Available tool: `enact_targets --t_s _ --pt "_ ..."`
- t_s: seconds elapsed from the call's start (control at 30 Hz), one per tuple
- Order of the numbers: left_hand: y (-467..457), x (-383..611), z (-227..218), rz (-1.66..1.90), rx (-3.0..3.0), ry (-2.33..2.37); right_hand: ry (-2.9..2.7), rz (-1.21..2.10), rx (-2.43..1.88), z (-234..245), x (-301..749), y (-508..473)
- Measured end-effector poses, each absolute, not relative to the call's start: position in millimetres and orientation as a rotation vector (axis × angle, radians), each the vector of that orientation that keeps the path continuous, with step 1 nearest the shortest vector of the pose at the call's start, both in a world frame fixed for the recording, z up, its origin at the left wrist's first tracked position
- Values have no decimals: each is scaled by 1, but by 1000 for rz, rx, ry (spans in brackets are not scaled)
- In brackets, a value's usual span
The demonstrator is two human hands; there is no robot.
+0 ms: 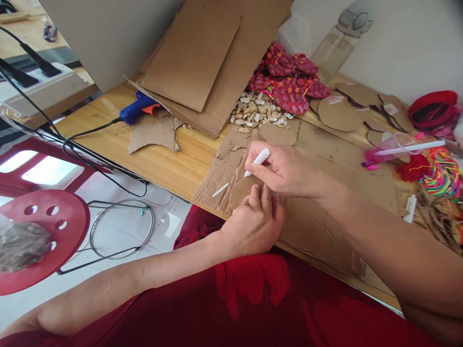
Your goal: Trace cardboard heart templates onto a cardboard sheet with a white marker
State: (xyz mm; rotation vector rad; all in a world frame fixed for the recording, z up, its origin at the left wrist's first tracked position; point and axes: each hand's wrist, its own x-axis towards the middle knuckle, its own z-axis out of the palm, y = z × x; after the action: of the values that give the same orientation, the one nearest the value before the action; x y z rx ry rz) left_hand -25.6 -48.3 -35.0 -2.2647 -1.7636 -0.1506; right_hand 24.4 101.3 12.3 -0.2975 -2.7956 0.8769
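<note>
My right hand is closed round a small white tube, its narrow tip pointing down at a rounded cardboard piece. With curled fingers, my left hand presses and steadies that piece near the table's front edge. Part of the piece is hidden under both hands. A thin white stick-like part lies just left of it on a corrugated cardboard sheet. Beneath my right forearm, a larger cardboard sheet covers the table.
Large cardboard sheets lean at the back, by a blue glue gun with its cord. Behind my hands are peanut shells and pink decorated pieces. At right lie cardboard discs, a pink cup and colourful yarn.
</note>
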Motion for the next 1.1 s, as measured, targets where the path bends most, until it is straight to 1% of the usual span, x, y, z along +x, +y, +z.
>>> enact_targets --t_s 0.17,0.37,0.53,0.6,0.83,0.9,1.0,1.1 --pt "-48 -26 -36 -150 -2233 -1774 -2799 971 -258 12 21 101" --pt "-48 -27 -37 -185 -2249 -1751 -2834 857 -372 18 23 108" --pt "-48 -28 -36 -168 -2257 -1756 -2768 1047 -272 11 17 97" --pt "-48 -28 -36 -166 -2254 -1760 -2751 1073 -255 9 20 98" --pt "-49 -27 -40 -161 -2264 -1729 -2792 832 -584 17 45 117" --pt "-48 -28 -40 -176 -2260 -1715 -2771 823 -531 16 41 111" --pt "-47 -29 -39 -171 -2240 -1716 -2708 898 -391 9 32 101" --pt "-48 -29 -38 -156 -2242 -1719 -2685 951 -406 5 34 103"
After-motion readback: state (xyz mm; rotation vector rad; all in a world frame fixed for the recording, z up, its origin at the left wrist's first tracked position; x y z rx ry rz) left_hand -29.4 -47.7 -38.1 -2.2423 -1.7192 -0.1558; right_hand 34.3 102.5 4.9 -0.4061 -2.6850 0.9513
